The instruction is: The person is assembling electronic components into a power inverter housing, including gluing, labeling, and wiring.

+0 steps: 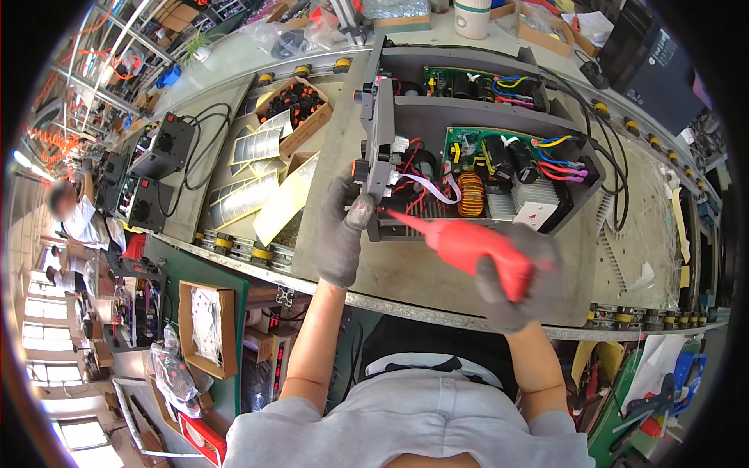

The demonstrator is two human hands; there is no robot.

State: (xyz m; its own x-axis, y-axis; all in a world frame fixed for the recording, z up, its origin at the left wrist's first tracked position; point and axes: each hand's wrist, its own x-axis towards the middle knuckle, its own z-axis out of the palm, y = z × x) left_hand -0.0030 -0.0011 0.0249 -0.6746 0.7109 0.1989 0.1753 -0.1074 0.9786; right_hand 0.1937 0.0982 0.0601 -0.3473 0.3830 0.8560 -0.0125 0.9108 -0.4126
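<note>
My right hand [538, 277], in a grey glove and blurred, is closed round a red pistol-grip tool [464, 243] with a long tapered nose. Its thin tip points left, near the lower corner of an upright grey front panel [380, 148]. At that panel's near edge, my gloved left hand [342, 242] is closed, thumb beside the tip. The panel stands at the left end of an uncovered device chassis [589, 179] holding a green circuit board [460, 140], a copper coil [470, 195], a silver heat sink [538, 207] and coloured wires. A white ribbon cable [437, 189] runs from the panel.
Behind stands a second uncovered chassis [460, 54]. Left on the bench lie a cardboard box of small black-and-orange parts [300, 109] and curved printed sheets [261, 144]. Two finished-looking black units [164, 144] with cables stand further left. Yellow rollers [224, 242] line the bench edge.
</note>
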